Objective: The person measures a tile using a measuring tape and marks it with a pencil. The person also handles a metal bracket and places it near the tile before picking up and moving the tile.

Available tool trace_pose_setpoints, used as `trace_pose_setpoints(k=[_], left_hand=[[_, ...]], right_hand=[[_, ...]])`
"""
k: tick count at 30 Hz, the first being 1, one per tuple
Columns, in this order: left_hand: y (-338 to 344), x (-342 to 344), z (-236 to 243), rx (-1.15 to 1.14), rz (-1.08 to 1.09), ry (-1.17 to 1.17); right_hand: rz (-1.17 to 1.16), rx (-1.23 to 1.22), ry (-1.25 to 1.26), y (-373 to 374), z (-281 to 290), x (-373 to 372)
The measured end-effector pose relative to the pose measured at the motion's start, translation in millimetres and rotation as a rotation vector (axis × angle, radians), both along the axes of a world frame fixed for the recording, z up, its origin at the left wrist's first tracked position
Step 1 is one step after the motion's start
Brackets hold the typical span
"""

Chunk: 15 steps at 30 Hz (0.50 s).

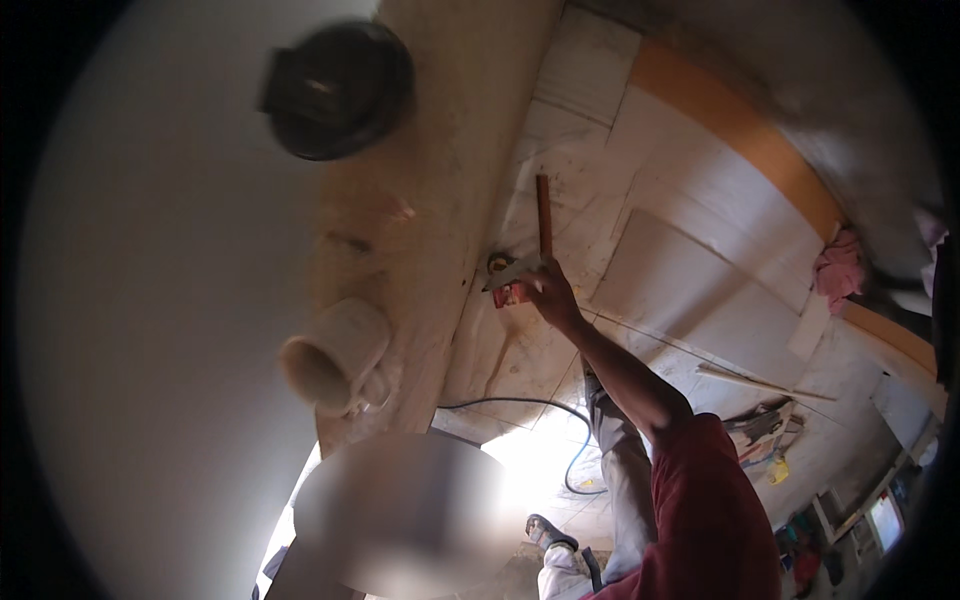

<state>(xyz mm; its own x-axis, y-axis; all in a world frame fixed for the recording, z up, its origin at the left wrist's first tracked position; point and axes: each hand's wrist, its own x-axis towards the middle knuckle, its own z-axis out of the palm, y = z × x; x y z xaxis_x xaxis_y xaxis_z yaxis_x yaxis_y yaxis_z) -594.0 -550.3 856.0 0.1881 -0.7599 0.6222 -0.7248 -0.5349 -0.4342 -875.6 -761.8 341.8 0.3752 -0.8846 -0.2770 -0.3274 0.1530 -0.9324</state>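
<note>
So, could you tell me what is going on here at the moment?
A person in a red sleeve raises the right hand toward a pale wall or ceiling surface, gripping a thin reddish stick with a small tool against it. A white pipe fitting and a black round fixture project nearby. The left hand is out of view.
</note>
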Motion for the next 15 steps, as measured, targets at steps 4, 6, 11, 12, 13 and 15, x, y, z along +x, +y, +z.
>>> trace_pose_setpoints(k=[4,6,11,12,13,15], left_hand=[[17.6,-8.0,36.6,-0.085,-0.009,0.038],[29.5,-9.8,55.8,-0.114,0.01,0.05],[114.6,-24.0,149.8,-0.299,0.103,-0.011],[135.2,-37.6,179.0,-0.37,0.109,-0.048],[136.9,-43.7,184.7,-0.433,0.09,-0.037],[157.6,-49.0,178.9,-0.494,0.121,-0.039]], right_hand=[[0.018,-0.257,-0.091,-2.3,144.3,-57.0],[0.058,-0.391,-0.088,-0.2,206.2,-69.1],[0.38,-0.471,-0.165,19.7,391.6,-54.3],[0.385,-0.562,-0.208,30.7,431.3,-54.5],[0.381,-0.585,-0.265,37.6,459.1,-70.8],[0.437,-0.601,-0.342,68.5,487.2,-65.8]])
